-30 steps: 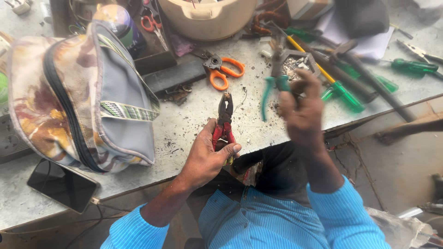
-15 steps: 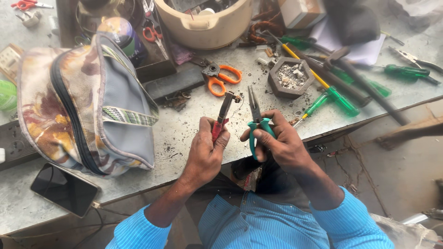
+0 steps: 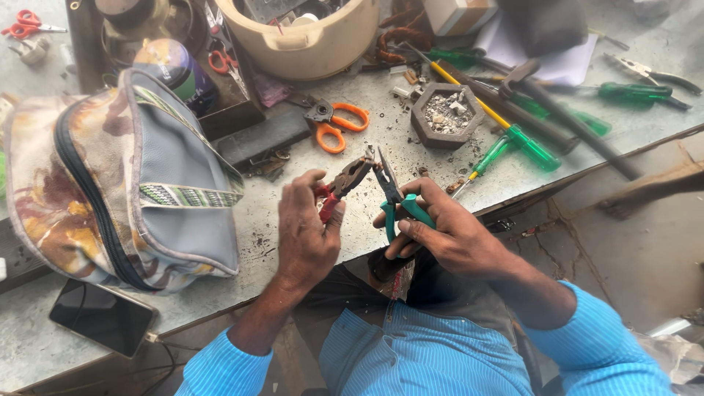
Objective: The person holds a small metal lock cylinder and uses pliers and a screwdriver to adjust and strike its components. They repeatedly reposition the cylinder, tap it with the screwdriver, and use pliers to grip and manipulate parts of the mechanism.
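My left hand [image 3: 304,235] grips red-handled pliers [image 3: 343,183], whose rusty jaws point up and to the right. My right hand [image 3: 447,235] holds green-handled long-nose pliers [image 3: 392,198] with the thin jaws pointing up. The two tool tips nearly meet around a small piece over the grey bench [image 3: 293,198]; I cannot tell what that piece is. Both sleeves are blue.
A grey and patterned zip bag [image 3: 125,183] lies at left, a dark phone [image 3: 103,317] below it. Orange scissors [image 3: 337,125], a hexagonal dish of bits [image 3: 447,114], green screwdrivers [image 3: 528,143], a hammer [image 3: 565,117] and a cream tub [image 3: 301,37] crowd the back.
My right hand came down from the back of the bench with the green pliers and now meets the left hand's red pliers near the bench edge.
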A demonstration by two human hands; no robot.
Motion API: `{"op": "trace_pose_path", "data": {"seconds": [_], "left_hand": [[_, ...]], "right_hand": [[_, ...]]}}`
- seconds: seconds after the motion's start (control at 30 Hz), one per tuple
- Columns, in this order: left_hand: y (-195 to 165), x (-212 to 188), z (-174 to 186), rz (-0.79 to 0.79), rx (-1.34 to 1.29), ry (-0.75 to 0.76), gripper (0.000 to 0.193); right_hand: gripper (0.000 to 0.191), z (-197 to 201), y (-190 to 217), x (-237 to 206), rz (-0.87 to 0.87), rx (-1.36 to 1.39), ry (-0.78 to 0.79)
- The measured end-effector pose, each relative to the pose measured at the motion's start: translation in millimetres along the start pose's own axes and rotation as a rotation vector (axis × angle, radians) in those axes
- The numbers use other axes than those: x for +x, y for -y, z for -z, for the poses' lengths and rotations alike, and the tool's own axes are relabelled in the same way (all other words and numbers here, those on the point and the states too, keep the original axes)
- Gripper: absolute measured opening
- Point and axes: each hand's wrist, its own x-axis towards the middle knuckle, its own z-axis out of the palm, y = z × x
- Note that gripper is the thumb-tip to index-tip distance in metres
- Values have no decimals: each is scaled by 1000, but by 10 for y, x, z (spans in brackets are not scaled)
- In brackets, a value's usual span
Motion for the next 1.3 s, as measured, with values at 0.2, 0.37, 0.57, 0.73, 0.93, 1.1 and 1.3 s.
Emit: {"op": "trace_pose_path", "data": {"seconds": [0.2, 0.37, 0.57, 0.73, 0.93, 1.1, 1.3], "left_hand": [[75, 90, 141, -138, 98, -3, 25], [168, 135, 167, -205, 193, -53, 21], [252, 139, 143, -289, 387, -139, 16], [257, 110, 170, -349, 474, -187, 23], [254, 95, 182, -366, 549, -204, 29], [253, 69, 183, -407, 631, -231, 26], [259, 36, 213, -479, 715, -262, 20]], "right_hand": [[31, 142, 49, -128, -20, -162, 71], [37, 173, 101, -227, 2, -270, 115], [40, 131, 129, -339, -49, -476, 52], [39, 123, 112, -357, -39, -503, 40], [38, 161, 133, -374, -28, -560, 43], [43, 172, 186, -381, -54, -661, 46], [48, 194, 254, -394, -166, -745, 56]]}}
